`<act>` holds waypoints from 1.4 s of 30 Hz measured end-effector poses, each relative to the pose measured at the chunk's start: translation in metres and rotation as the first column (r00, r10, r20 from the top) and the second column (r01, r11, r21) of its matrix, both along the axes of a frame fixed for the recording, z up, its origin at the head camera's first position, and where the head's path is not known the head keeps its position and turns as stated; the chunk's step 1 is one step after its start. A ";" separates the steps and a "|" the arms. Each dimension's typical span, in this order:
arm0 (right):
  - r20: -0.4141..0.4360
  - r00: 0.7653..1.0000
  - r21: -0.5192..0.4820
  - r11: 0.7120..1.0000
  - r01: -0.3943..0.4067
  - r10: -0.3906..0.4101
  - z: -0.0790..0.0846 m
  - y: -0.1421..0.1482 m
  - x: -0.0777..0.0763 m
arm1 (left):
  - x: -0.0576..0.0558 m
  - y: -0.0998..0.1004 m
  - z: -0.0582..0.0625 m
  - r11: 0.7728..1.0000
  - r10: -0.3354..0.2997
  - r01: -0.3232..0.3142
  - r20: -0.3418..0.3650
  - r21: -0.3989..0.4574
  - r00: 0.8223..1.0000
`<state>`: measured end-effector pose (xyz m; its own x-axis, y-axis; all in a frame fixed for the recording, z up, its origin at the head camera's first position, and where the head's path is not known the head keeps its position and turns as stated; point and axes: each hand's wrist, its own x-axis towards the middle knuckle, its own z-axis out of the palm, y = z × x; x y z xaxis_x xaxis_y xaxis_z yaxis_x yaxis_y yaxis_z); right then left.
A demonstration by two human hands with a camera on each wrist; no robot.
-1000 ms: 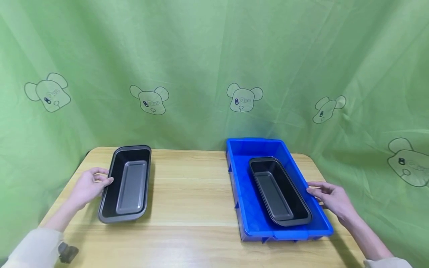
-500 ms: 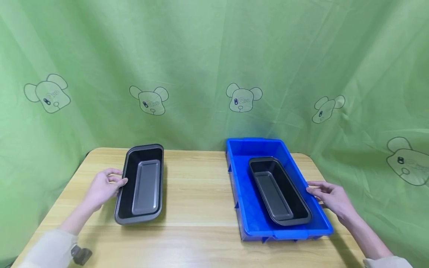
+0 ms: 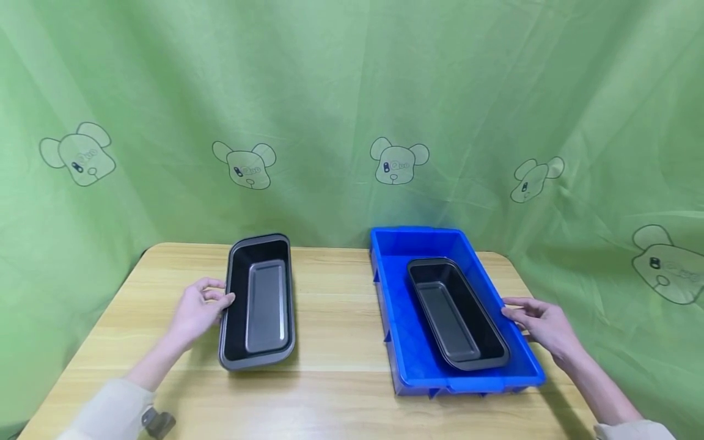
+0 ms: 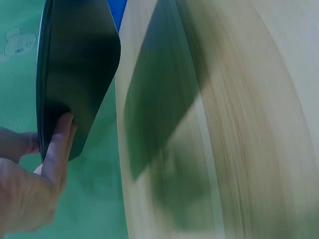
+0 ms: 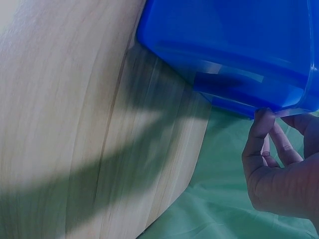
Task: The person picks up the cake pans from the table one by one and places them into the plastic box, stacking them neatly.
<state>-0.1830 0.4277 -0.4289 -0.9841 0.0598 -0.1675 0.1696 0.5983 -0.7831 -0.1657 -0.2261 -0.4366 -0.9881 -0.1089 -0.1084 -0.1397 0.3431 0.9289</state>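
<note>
A person sits at a wooden table (image 3: 330, 342) with a green curtain (image 3: 352, 110) hanging behind it. The left hand (image 3: 200, 308) grips the left rim of a dark loaf pan (image 3: 258, 302). Its fingers curl around the edge, with the thumb on top and the other fingers under the side. This pan sits on the left half of the table, toward the far edge, with its long side pointing away from the person. The wrist view shows the fingers (image 4: 57, 149) pressed on the pan's outer wall.

The right hand (image 3: 541, 324) holds the right rim of a blue bin (image 3: 396, 305), with its fingertips (image 5: 261, 124) hooked on the edge. The bin stands on the right half of the table. A second dark pan (image 3: 456, 315) lies inside the bin, turned a little crooked. The two pans are well apart.
</note>
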 end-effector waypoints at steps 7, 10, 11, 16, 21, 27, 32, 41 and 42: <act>-0.007 1.000 -0.003 1.000 -0.007 0.007 0.001 -0.001 -0.001 | -0.001 0.031 -0.003 0.995 0.013 -0.012 -0.013 0.094 1.000; -0.010 1.000 -0.006 1.000 -0.009 0.009 0.002 -0.001 -0.002 | -0.001 0.043 -0.005 0.991 0.020 -0.018 -0.014 0.136 1.000; -0.010 1.000 -0.006 1.000 -0.011 0.011 0.002 -0.001 -0.002 | -0.001 0.047 -0.005 0.990 0.021 -0.018 -0.017 0.142 1.000; -0.005 1.000 -0.009 1.000 -0.011 0.011 0.002 -0.002 -0.002 | -0.005 0.065 -0.007 0.985 0.025 -0.021 -0.023 0.172 0.999; -0.004 1.000 -0.013 1.000 -0.011 0.011 0.002 -0.003 -0.001 | -0.005 0.077 -0.008 0.978 0.040 -0.034 -0.023 0.207 0.999; -0.003 1.000 -0.009 1.000 -0.009 0.009 0.001 -0.002 -0.001 | -0.005 0.092 -0.008 0.966 0.047 -0.039 -0.025 0.255 0.999; -0.001 1.000 -0.011 1.000 -0.009 0.009 0.000 -0.001 -0.001 | -0.007 0.107 -0.007 0.954 0.040 -0.030 -0.029 0.299 0.999; 0.000 1.000 -0.006 1.000 -0.009 0.009 0.000 0.000 0.000 | -0.013 0.139 0.000 0.938 0.020 -0.003 -0.044 0.348 0.999; -0.001 1.000 -0.006 1.000 -0.009 0.009 0.000 0.000 0.000 | -0.014 0.143 0.001 0.936 0.018 -0.001 -0.046 0.351 0.999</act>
<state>-0.1830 0.4281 -0.4293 -0.9847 0.0500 -0.1671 0.1638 0.5947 -0.7871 -0.1798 -0.0828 -0.4360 -0.9922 -0.0820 -0.0944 -0.0941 -0.0071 0.9955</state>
